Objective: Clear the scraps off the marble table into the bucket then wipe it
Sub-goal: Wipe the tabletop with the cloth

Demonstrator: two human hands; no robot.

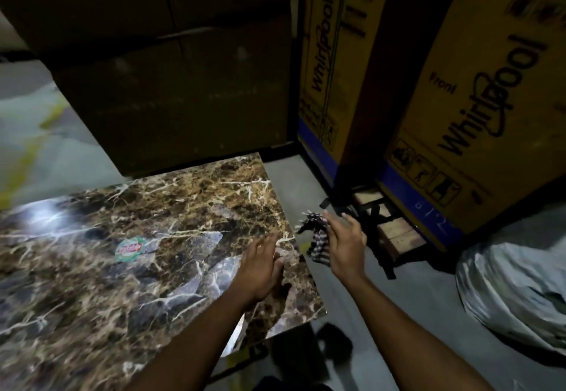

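**Hands at the marble edge**

Glossy brown veined tabletop [128, 237] bears a round sticker [130, 248]. Left hand [260, 268] lies flat at its right edge, fingers spread. Right hand [344, 243], past the edge, fingers loosely open beside a striped cloth [318, 237]; grip unclear

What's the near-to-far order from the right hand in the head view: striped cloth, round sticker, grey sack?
From the right hand:
1. Striped cloth, touching its palm side, just off the marble table's right edge.
2. Grey sack, on the floor to the right.
3. Round sticker, left on the tabletop, past the left hand.
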